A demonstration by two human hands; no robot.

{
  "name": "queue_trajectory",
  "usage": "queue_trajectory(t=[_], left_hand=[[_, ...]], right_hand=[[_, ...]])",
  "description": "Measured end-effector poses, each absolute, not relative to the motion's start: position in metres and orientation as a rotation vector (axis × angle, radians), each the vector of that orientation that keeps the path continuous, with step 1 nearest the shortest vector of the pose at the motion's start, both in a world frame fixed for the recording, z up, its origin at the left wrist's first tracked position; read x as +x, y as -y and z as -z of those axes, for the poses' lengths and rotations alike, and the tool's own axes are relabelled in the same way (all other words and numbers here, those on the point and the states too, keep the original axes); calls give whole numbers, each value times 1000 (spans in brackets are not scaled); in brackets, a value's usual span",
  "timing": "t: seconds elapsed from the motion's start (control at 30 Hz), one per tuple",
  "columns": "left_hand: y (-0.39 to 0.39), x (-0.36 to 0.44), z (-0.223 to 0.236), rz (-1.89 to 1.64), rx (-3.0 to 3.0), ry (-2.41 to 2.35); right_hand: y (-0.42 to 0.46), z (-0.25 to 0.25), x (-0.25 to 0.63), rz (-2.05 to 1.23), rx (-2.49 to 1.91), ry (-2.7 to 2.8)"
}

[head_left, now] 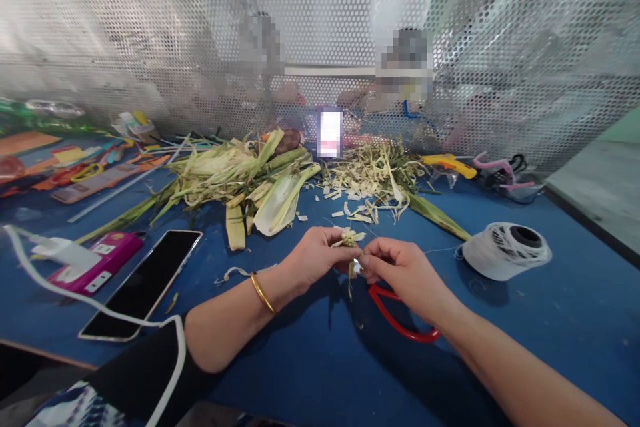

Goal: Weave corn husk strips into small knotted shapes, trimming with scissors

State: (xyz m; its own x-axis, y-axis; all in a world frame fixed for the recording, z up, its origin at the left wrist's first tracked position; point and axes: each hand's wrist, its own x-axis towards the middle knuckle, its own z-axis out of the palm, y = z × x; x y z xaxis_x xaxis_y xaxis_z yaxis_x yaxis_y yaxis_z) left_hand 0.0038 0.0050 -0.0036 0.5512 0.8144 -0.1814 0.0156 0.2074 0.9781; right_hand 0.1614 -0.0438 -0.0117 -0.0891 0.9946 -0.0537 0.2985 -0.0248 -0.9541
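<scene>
My left hand is closed in a pinch around a small bundle of pale green plant strips, whose thin stem ends hang below the fingers. Close against it, my right hand has thumb and fingers pressed together beside the lower part of the bundle. What they pinch is too small to make out. A thin white thread leads from a spool towards this hand. Red scissors handles show beneath the right palm; whether the hand touches them is unclear. A small bright piece shows between the fingertips.
Pale green husk leaves and shredded strips lie ahead on the blue table. At left are a dark phone, a magenta power strip and a white cable. A yellow-handled tool lies by the perforated screen.
</scene>
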Motion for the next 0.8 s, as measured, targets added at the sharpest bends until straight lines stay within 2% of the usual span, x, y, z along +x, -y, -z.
queue_trajectory(t=[0.17,0.47,0.67,0.8], left_hand=[[-7,3,6,-605,1173,-853],[-10,0,4,-552,1133,-919],[-10,1,4,-601,1264,-938],[-12,1,6,-738,1274,-963]], right_hand=[[44,8,161,-1267,-1365,1410],[41,9,165,-1201,-1438,1516],[42,14,166,-808,-1513,1702],[42,14,160,-1165,-1452,1362]])
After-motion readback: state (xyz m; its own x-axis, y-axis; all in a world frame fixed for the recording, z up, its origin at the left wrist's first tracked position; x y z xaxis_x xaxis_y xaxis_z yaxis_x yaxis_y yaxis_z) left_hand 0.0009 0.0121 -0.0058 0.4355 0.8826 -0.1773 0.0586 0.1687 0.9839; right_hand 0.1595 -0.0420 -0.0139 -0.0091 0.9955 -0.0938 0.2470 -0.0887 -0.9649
